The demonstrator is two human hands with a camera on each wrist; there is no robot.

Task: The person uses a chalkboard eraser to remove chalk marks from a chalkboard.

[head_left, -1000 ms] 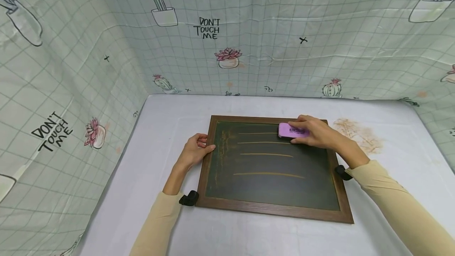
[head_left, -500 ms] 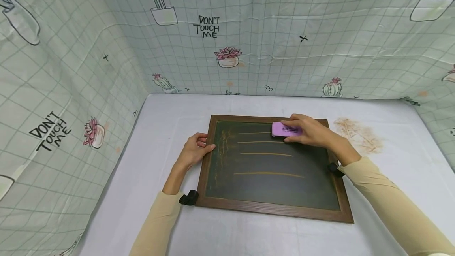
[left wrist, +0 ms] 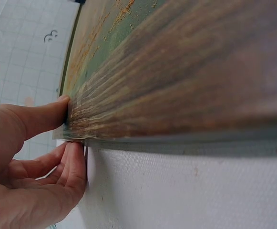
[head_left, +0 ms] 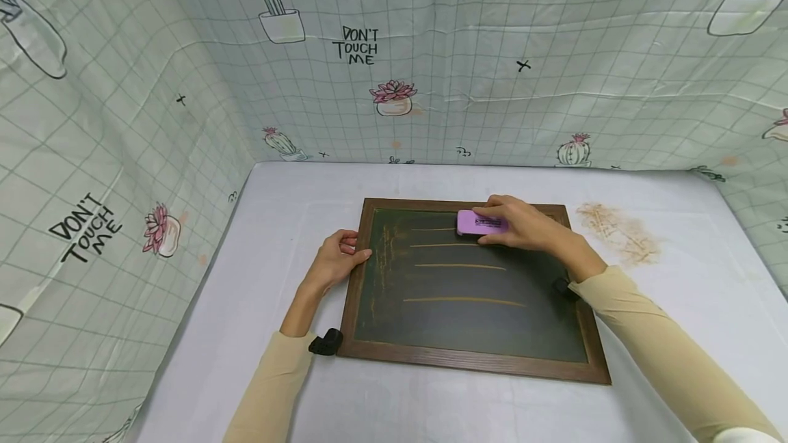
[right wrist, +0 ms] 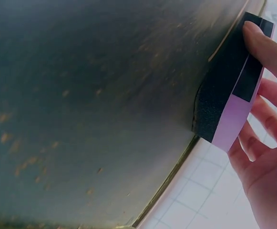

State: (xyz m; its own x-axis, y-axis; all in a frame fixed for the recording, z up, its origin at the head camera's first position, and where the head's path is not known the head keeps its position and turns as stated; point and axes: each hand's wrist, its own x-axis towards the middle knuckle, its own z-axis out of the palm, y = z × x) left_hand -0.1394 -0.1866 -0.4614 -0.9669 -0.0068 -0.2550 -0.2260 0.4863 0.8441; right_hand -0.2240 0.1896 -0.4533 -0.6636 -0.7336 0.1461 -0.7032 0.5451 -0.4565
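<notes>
A dark green chalkboard (head_left: 462,333) with a brown wooden frame lies on the table, bearing several yellow-orange chalk lines. My right hand (head_left: 523,223) grips a purple chalkboard eraser (head_left: 470,222) between thumb and fingers near the board's top edge, overlapping the right ends of the upper lines. In the right wrist view, the black felt side of the eraser (right wrist: 221,102) faces the board. My left hand (head_left: 332,258) pinches the left side of the frame. The left wrist view has its thumb (left wrist: 45,116) on the frame's upper face and the fingers (left wrist: 74,167) curled at the lower edge.
The table (head_left: 283,197) has a white cover. Orange-brown chalk dust (head_left: 618,234) stains it right of the board. Chalk smears (head_left: 386,258) run down the board's left side. A grid-patterned curtain (head_left: 462,101) with cactus drawings rises behind and at both sides.
My right hand has slid the eraser leftward along the top of the board, covering more of the top chalk line. The left hand and the board stay in place.
</notes>
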